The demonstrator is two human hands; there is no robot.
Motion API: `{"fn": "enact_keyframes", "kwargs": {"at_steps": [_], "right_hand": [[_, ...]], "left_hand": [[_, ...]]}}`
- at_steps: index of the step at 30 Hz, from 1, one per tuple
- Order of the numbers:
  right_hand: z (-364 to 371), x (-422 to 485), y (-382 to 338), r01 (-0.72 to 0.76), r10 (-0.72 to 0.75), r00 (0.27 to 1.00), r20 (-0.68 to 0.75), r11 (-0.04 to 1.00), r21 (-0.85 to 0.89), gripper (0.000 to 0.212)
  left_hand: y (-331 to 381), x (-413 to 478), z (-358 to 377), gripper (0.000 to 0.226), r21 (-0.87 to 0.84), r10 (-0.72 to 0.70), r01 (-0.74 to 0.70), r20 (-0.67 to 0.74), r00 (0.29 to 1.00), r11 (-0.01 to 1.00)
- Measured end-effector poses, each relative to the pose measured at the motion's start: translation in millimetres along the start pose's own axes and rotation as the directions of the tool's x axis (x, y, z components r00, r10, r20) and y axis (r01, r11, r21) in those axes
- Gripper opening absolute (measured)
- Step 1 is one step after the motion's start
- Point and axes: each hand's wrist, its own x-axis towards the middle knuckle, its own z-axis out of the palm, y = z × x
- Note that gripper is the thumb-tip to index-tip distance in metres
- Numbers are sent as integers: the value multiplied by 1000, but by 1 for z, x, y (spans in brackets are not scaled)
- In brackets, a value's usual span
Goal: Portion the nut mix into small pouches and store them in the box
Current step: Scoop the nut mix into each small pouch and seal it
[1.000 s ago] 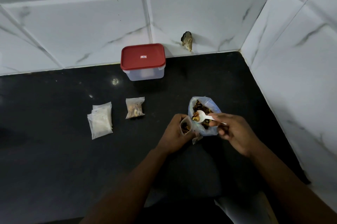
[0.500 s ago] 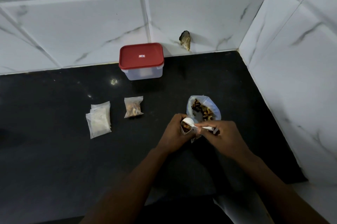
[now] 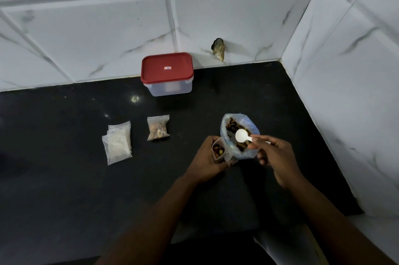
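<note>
Fingers [image 3: 258, 141] pinch spoon [image 3: 241, 135] over nut bag [image 3: 248, 154].

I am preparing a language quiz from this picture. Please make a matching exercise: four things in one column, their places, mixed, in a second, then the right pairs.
Things:
1 box
2 white spoon
3 open pouch
4 empty pouches

Places:
a pinched by the right hand over the nut bag
b stacked on the counter, far left
c by the back wall
d held in the left hand

Pairs: 1-c, 2-a, 3-d, 4-b.

Open nut-mix bag [image 3: 251, 123] upright, part-filled pouch [image 3: 219, 149] just beside it, filled pouch [image 3: 157, 128] lying flat, red-lidded box [image 3: 170, 88] closed
</note>
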Motion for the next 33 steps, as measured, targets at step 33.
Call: {"fn": "enact_keyframes", "kwargs": {"at_steps": [33], "right_hand": [[79,-38,30,521,-464,853,239,784,-338,19]], "left_hand": [[5,-31,-29,54,144,-117,121,-35,993,982]]}}
